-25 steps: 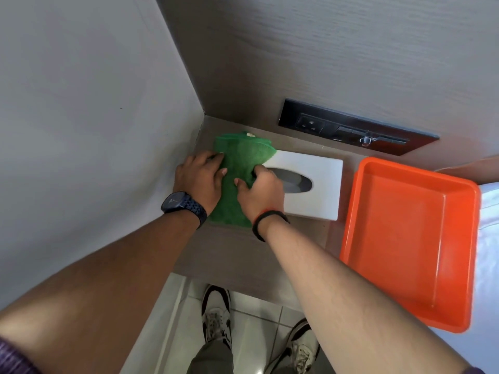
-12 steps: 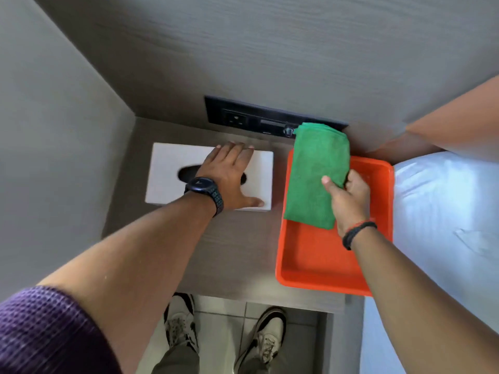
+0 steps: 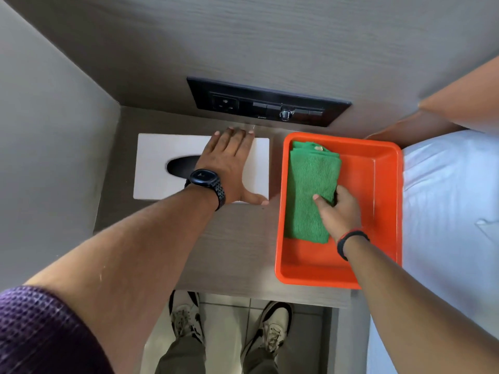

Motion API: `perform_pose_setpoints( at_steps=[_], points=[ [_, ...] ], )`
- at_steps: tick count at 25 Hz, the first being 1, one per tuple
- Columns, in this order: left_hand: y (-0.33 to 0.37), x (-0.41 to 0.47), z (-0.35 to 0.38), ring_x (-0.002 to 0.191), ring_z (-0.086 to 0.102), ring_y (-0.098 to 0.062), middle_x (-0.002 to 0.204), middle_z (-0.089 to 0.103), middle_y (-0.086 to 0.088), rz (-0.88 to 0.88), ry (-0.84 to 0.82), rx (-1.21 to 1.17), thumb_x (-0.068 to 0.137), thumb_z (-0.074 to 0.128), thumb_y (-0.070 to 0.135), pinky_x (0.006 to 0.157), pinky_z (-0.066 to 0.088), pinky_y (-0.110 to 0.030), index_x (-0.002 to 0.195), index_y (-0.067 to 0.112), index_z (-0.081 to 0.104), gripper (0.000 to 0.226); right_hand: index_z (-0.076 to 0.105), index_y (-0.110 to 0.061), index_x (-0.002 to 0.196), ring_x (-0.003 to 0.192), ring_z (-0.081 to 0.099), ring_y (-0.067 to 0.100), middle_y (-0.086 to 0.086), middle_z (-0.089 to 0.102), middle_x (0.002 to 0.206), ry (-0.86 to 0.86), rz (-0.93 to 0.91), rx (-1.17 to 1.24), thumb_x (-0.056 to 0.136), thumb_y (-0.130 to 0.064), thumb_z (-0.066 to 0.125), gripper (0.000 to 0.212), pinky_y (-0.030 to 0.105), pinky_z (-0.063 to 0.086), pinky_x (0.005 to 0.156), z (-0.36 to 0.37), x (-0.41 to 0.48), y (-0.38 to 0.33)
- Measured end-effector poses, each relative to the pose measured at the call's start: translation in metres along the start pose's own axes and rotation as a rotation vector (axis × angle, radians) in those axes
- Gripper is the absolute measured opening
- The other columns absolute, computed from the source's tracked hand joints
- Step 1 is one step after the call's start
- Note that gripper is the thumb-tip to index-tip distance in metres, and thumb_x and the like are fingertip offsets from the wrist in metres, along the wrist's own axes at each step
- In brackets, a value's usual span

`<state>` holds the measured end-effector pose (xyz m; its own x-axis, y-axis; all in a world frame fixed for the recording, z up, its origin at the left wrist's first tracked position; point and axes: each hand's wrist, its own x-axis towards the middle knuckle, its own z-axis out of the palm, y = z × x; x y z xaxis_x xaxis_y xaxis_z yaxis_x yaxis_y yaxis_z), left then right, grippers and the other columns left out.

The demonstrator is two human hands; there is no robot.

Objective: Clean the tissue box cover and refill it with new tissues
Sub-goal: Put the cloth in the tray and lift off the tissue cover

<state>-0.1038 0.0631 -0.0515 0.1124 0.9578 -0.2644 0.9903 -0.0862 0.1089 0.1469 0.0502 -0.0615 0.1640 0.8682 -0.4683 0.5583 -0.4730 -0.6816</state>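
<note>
Standing over a grey wood-grain desk [image 3: 237,255] tucked between a plain wall on the left and a bed with a white sheet [image 3: 448,211] on the right, shoes [image 3: 272,330] showing on the tiled floor below the near edge. Occupying the right part of the desk, an orange tray [image 3: 378,190], its right rim lying just beside the bed. Sitting on the left part of the desk, the white tissue box cover [image 3: 156,163], flat, its dark oval slot facing up and partly hidden under a wrist; cover and tray lying near each other, apart. Running along the back panel above both, a black socket and switch panel [image 3: 267,102] with a small metal knob. Lying inside the tray along its left wall, a folded green cloth [image 3: 310,182], reaching from near the far wall towards the near one. Pressing flat on the right half of the cover, the left hand [image 3: 232,163], fingers spread, their tips at the cover's far edge and the thumb at its near edge, a dark watch [image 3: 206,180] on the wrist. Reaching into the tray, the right hand [image 3: 339,209], pinching the cloth's right edge, thumb on top and fingers curled beneath, a black and red band [image 3: 351,242] on the wrist.
</note>
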Motion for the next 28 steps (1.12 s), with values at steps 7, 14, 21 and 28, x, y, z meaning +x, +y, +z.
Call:
perform_pose_setpoints(
  at_steps=[7, 14, 21, 28],
  points=[
    [-0.003, 0.000, 0.001, 0.142, 0.000, -0.027, 0.157, 0.007, -0.009, 0.011, -0.031, -0.016, 0.039, 0.032, 0.098, 0.112, -0.005, -0.041, 0.146, 0.016, -0.007, 0.140, 0.011, -0.029, 0.153, 0.148, 0.002, 0.033, 0.012, 0.004, 0.162, -0.041, -0.225, -0.886, 0.091, -0.059, 0.036, 0.072, 0.055, 0.010, 0.118, 0.022, -0.004, -0.005],
    [-0.071, -0.054, -0.009, 0.129, 0.033, -0.035, 0.142, 0.039, -0.016, -0.485, 0.365, -0.330, 0.059, 0.055, 0.081, 0.105, 0.030, -0.051, 0.139, 0.014, 0.028, 0.108, 0.059, -0.006, 0.116, 0.096, 0.058, 0.035, 0.018, 0.062, 0.107, 0.227, -0.527, -0.272, 0.086, -0.037, 0.062, 0.043, 0.039, 0.046, 0.080, 0.066, -0.039, -0.074],
    [-0.108, -0.078, -0.016, 0.080, 0.061, -0.015, 0.097, 0.066, -0.001, -0.892, 0.155, -1.019, 0.070, 0.079, 0.041, 0.052, 0.043, -0.011, 0.102, 0.010, 0.065, 0.047, 0.062, -0.009, 0.106, 0.099, 0.064, 0.035, 0.016, 0.069, 0.109, 0.076, 0.073, -0.300, 0.071, -0.048, 0.074, 0.054, 0.039, 0.053, 0.078, 0.105, -0.022, -0.113],
    [-0.109, -0.065, -0.020, 0.062, 0.043, 0.001, 0.081, 0.051, 0.011, -0.951, 0.161, -1.138, 0.063, 0.084, 0.025, 0.037, 0.033, -0.009, 0.106, 0.016, 0.051, 0.055, 0.057, -0.010, 0.109, 0.096, 0.064, 0.035, 0.013, 0.067, 0.107, 0.060, 0.093, -0.320, 0.063, -0.051, 0.075, 0.064, 0.037, 0.052, 0.073, 0.111, -0.023, -0.117]
  ],
)
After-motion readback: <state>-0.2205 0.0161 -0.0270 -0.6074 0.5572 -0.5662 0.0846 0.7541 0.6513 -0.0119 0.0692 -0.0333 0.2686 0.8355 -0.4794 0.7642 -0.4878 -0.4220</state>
